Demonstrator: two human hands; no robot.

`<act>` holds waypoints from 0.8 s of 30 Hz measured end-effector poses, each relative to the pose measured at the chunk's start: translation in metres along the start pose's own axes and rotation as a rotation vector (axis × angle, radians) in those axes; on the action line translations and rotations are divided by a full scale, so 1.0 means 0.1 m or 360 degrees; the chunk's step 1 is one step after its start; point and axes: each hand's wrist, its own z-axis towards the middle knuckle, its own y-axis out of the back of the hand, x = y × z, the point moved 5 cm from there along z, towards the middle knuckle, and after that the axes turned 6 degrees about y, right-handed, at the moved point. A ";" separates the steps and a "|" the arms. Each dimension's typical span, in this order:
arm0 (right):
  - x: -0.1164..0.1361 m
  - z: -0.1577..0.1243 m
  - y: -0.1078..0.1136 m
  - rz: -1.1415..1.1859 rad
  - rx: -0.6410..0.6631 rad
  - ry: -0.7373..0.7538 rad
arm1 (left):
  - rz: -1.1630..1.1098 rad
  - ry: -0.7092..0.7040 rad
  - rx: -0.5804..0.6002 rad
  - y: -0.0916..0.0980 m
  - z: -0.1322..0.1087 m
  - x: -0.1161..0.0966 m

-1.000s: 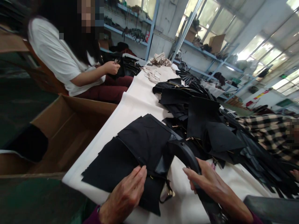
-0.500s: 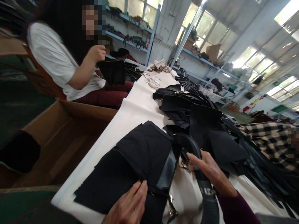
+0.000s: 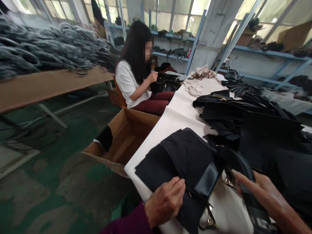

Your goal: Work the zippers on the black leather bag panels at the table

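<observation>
Cloth (image 3: 187, 152): black, lying on dark sheets (image 3: 152, 170) near the corner of the white table (image 3: 181, 112). It looks light and soft, so it should bend and crease easily. It does not look easy to break.
Shiny patch (image 3: 207, 178): at the cloth's right side. It looks smooth, maybe a bit stiff, and may be slippery.
Left hand (image 3: 168, 198): fingertips drawn close together, pinching the cloth's near edge; the thumb is hard to see. That edge looks like a good place to hold, as it is thin and away from the patch.
Right hand (image 3: 265, 191): curled round a black tube (image 3: 241, 162); some fingers are hidden.
Tube: thick and curved, its far end by the cloth's right edge. One cannot tell if they touch. It looks hard and heavier than the cloth, so a whole-hand hold seems best.
Metal clips (image 3: 211, 221): gold, close to the cloth's right side. They look small and hard and could snag, so fingers do better away from them.
</observation>
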 end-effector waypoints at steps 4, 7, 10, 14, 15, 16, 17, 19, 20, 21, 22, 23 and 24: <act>0.07 -0.20 0.17 0.0004 0.0020 0.0064 | 0.0035 0.0029 -0.0076 -0.04 -0.01 -0.02; 0.08 -0.30 0.23 -0.0014 0.0009 0.0042 | 0.0068 -0.0004 -0.0145 -0.07 -0.01 -0.02; 0.05 -0.32 0.23 -0.0023 -0.0005 0.0007 | 0.0058 -0.0020 -0.0184 -0.06 -0.01 0.00; 0.09 -0.22 0.12 -0.0056 0.0038 -0.0037 | 0.0051 -0.0056 -0.0253 -0.04 -0.01 0.01; 0.11 -0.17 0.08 -0.0065 0.0053 -0.0036 | 0.0040 -0.0066 -0.0275 -0.03 0.00 0.01; 0.13 -0.10 0.05 -0.0071 0.0062 -0.0028 | 0.0025 -0.0081 -0.0297 -0.03 0.00 0.01; 0.14 -0.03 0.03 -0.0073 0.0068 -0.0017 | 0.0007 -0.0097 -0.0317 -0.02 0.01 0.02; 0.14 0.12 0.00 -0.0075 0.0075 0.0003 | -0.0027 -0.0114 -0.0357 -0.02 0.03 0.03; 0.14 0.18 -0.01 -0.0077 0.0077 0.0009 | -0.0038 -0.0116 -0.0377 -0.01 0.04 0.03; 0.13 0.22 0.00 -0.0080 0.0075 0.0015 | -0.0041 -0.0119 -0.0397 -0.01 0.05 0.03; 0.11 0.23 0.00 -0.0081 0.0077 0.0019 | -0.0039 -0.0115 -0.0413 -0.01 0.05 0.04; 0.10 0.21 0.00 -0.0081 0.0087 0.0019 | -0.0036 -0.0108 -0.0429 0.00 0.06 0.04; 0.08 0.17 -0.01 -0.0078 0.0098 0.0015 | -0.0031 -0.0104 -0.0440 0.00 0.06 0.04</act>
